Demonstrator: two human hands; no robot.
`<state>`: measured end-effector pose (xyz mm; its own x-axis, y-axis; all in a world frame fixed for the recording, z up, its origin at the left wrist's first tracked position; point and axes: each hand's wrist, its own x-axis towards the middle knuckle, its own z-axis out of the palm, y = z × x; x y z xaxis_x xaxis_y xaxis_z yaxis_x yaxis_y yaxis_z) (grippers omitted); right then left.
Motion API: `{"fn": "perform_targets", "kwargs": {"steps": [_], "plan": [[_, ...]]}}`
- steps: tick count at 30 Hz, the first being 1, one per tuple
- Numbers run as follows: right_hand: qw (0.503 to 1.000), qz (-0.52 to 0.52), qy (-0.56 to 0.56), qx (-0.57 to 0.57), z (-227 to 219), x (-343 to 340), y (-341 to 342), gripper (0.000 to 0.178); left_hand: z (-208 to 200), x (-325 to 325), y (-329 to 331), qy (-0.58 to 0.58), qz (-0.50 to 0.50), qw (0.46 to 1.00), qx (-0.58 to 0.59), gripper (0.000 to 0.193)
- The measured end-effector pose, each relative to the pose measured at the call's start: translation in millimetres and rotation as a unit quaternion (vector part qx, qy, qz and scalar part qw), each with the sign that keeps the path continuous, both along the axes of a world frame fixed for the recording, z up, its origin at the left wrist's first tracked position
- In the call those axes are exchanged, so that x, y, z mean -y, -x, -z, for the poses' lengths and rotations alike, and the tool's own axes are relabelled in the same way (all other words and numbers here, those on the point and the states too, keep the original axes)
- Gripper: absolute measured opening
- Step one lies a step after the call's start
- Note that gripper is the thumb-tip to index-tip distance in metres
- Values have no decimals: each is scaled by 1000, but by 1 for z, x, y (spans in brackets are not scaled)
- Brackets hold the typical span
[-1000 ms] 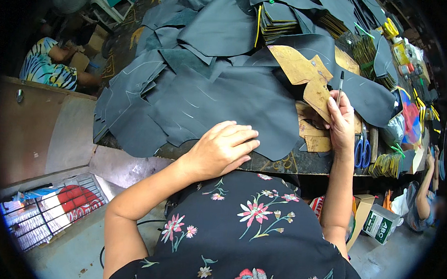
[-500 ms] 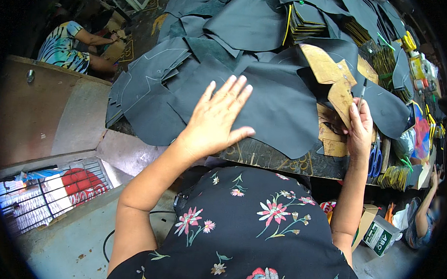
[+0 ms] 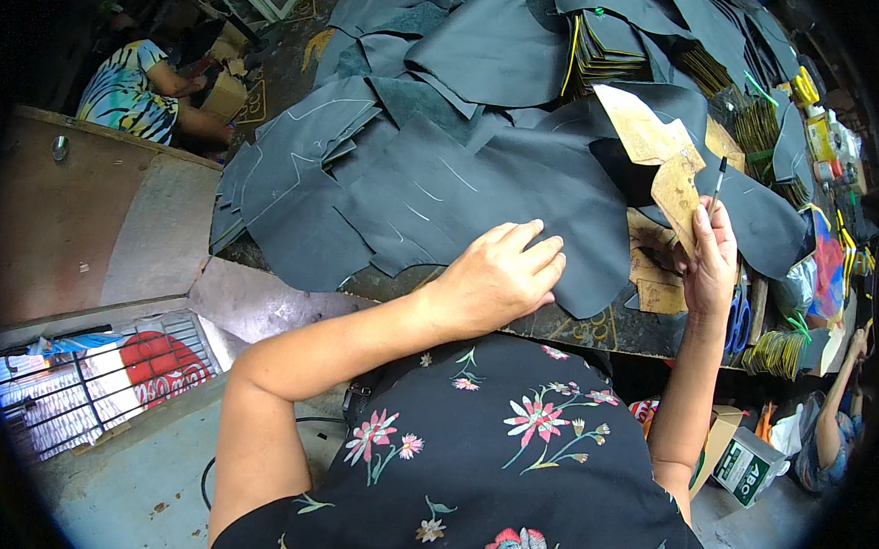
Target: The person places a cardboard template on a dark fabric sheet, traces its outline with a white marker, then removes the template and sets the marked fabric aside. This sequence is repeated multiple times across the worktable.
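Note:
A dark grey leather piece lies at the front of the table, with short white marks drawn on its left part. My left hand is over its near edge, palm down, fingers slightly bent and apart, holding nothing. At the right, my right hand grips a tan cardboard pattern with an irregular, notched outline. A pen also sticks up from between those fingers. More cardboard patterns lie on the table beneath and beside this hand.
Leather sheets with white outlines overlap at the left. Bundled cut pieces stand farther back. Blue-handled scissors and another tied bundle are by the right front edge. One person sits at far left; another's arm shows at far right.
My left hand has slid right and toward me, its spread fingers now bending, uncovering white marks on the leather. My right hand stays nearly in place with the pattern and pen.

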<state>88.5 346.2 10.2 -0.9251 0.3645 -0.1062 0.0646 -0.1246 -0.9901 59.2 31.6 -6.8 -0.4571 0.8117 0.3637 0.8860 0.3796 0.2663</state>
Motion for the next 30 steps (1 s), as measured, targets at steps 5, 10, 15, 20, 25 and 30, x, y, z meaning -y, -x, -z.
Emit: {"fn": "perform_targets", "kwargs": {"steps": [5, 10, 15, 20, 25, 30], "plan": [[998, -38, -46, -15, -5, -30, -15, 16, -5, -7, 19, -46, -7, 999, 23, 26], [941, 19, -336, 30, -12, -64, -35, 14, -18, 18, 53, -354, -220, 850, 323, 19], [925, -95, -362, -59, -14, 4, -28, 16, -16, 26, 67, -485, -147, 768, 392, 24], [798, -313, -502, -118, -17, 99, 21, 28, -21, 23, 58, -466, -166, 822, 283, 17], [803, -188, -550, -132, -21, 94, 68, 38, -30, 35, 38, -336, -162, 926, 48, 25], [805, -198, -559, 10, -53, 15, 11, 19, -13, 19, 25, -131, -3, 983, 125, 42]]}}
